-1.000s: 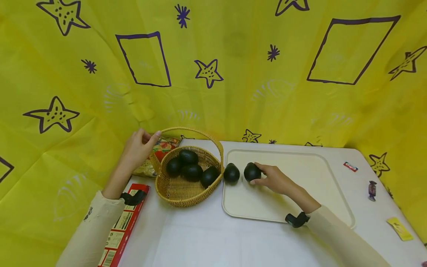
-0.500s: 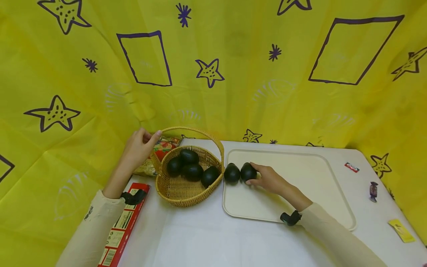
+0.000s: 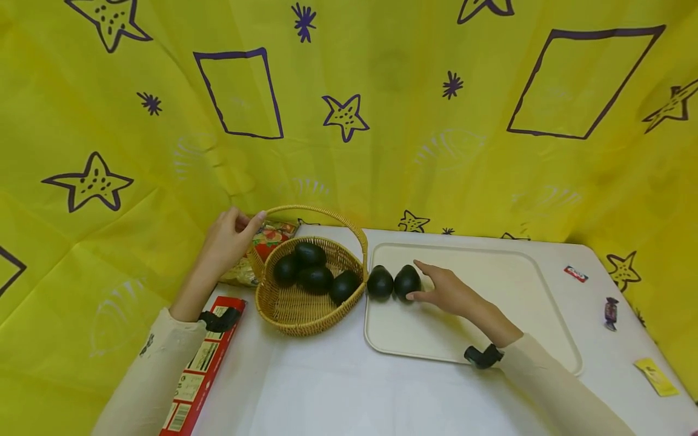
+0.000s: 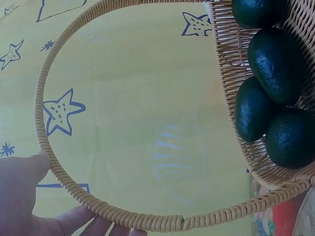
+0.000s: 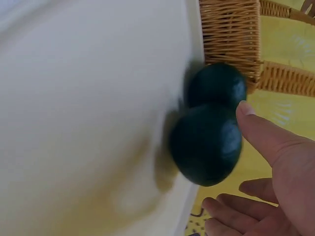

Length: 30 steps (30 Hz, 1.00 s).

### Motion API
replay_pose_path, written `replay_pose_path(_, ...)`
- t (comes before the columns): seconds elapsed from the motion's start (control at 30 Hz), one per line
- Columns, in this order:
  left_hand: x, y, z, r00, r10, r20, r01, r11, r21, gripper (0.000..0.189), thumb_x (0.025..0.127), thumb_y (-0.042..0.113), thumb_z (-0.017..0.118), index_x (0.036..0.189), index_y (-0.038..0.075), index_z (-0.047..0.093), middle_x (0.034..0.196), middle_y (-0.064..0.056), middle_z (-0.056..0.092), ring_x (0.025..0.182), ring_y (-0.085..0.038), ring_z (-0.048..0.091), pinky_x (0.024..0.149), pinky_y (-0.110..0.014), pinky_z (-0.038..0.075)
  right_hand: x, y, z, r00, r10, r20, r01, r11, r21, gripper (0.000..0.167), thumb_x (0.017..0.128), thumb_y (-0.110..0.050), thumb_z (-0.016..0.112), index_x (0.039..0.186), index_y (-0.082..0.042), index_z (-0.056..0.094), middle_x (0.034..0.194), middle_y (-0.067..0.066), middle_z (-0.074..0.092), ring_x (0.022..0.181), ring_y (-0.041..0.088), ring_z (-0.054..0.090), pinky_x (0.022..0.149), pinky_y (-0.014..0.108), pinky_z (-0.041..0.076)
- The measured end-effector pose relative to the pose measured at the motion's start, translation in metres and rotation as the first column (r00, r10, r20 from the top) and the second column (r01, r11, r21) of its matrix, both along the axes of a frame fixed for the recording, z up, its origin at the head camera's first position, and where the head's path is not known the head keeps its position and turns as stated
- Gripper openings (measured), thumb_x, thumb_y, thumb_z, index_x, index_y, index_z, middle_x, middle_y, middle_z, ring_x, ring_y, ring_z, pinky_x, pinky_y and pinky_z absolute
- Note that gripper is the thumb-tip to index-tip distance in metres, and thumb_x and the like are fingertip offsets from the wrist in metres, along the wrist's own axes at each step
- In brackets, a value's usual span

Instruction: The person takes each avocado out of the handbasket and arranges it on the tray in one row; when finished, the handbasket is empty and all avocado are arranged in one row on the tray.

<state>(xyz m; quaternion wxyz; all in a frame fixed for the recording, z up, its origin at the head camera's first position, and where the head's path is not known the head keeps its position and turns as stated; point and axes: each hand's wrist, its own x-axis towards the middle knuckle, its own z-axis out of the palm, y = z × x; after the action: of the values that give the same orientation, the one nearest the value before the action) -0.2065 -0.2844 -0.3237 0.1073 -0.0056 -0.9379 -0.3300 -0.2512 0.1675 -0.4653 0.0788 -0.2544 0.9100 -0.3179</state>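
Observation:
My left hand (image 3: 226, 239) grips the handle (image 3: 332, 215) of a wicker basket (image 3: 305, 328), thumb on one side and fingers behind it in the left wrist view. Several dark green avocados (image 4: 275, 64) lie inside the basket, three grouped toward the back left, another by the right wall. On a cream tray (image 3: 485, 272), two more avocados stand side by side near its left edge: one (image 3: 380, 283) close to the basket, the other (image 3: 407, 283) beside my right hand (image 3: 449, 292). That hand has thumb and fingers spread apart, thumb tip right at the nearer avocado.
Left of the basket, a long red box (image 3: 202, 363) lies along the table's edge, with shiny food packets (image 3: 267, 239) behind it. Small wrapped sweets (image 3: 611, 313) and a yellow packet (image 3: 656, 376) lie on the white table at right. A yellow patterned cloth (image 3: 382, 169) hangs behind.
My right hand has brought its avocado left, up against the other one on the tray, then spread its fingers and drawn back slightly right. The left hand stays on the basket handle.

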Motion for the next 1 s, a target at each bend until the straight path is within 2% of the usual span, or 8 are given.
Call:
replay_pose_path(0.17, 0.000, -0.001, -0.001, 1.000, 0.003, -0.002, -0.003, 1.000, -0.003, 0.066, 0.108, 0.061, 0.046, 0.113, -0.004, 0.056, 0.116, -0.024, 0.056, 0.102, -0.038, 0.056, 0.086, -0.050, 0.047, 0.010, -0.009, 0.017, 0.999, 0.042, -0.025, -0.042, 0.999, 0.012, 0.079, 0.097, -0.033, 0.080, 0.155, 0.007, 0.044, 0.157, 0.027, 0.049, 0.146, 0.048, 0.044, 0.118, 0.062, 0.037)
replay_pose_path(0.4, -0.002, -0.002, -0.001, 1.000, -0.005, -0.005, 0.005, 1.000, -0.001, 0.066, 0.108, 0.061, 0.046, 0.113, -0.003, 0.056, 0.115, -0.024, 0.057, 0.101, -0.038, 0.057, 0.084, -0.048, 0.046, 0.030, -0.042, 0.045, 0.988, 0.142, -0.053, -0.141, 0.990, 0.026, 0.069, 0.098, -0.029, 0.079, 0.151, 0.006, 0.052, 0.148, 0.023, 0.059, 0.138, 0.042, 0.056, 0.113, 0.056, 0.045)
replay_pose_path(0.6, -0.003, -0.002, 0.000, 1.000, -0.019, 0.003, 0.019, 1.000, 0.012, 0.067, 0.107, 0.062, 0.046, 0.115, -0.004, 0.055, 0.117, -0.024, 0.057, 0.099, -0.038, 0.058, 0.084, -0.050, 0.049, 0.042, -0.077, 0.057, 0.976, 0.214, -0.039, -0.214, 0.977, 0.019, 0.066, 0.099, -0.028, 0.077, 0.151, 0.005, 0.053, 0.148, 0.020, 0.060, 0.137, 0.036, 0.058, 0.110, 0.052, 0.049)
replay_pose_path(0.8, -0.002, -0.001, -0.001, 1.000, -0.018, -0.006, 0.018, 1.000, 0.019, 0.065, 0.108, 0.060, 0.047, 0.113, -0.004, 0.055, 0.117, -0.025, 0.056, 0.104, -0.039, 0.057, 0.086, -0.051, 0.048, 0.041, -0.113, 0.061, 0.968, 0.250, -0.004, -0.249, 0.968, 0.042, 0.064, 0.100, -0.026, 0.077, 0.152, 0.002, 0.052, 0.152, 0.018, 0.058, 0.141, 0.035, 0.055, 0.113, 0.049, 0.047)
replay_pose_path(1.0, -0.002, -0.002, -0.001, 1.000, -0.015, -0.009, 0.015, 1.000, 0.016, 0.066, 0.108, 0.061, 0.047, 0.113, -0.004, 0.055, 0.116, -0.025, 0.056, 0.103, -0.039, 0.056, 0.085, -0.050, 0.047, 0.028, -0.152, 0.059, 0.981, 0.195, -0.005, -0.194, 0.979, 0.068, 0.066, 0.099, -0.023, 0.078, 0.153, 0.002, 0.051, 0.151, 0.019, 0.058, 0.141, 0.035, 0.054, 0.114, 0.049, 0.046)
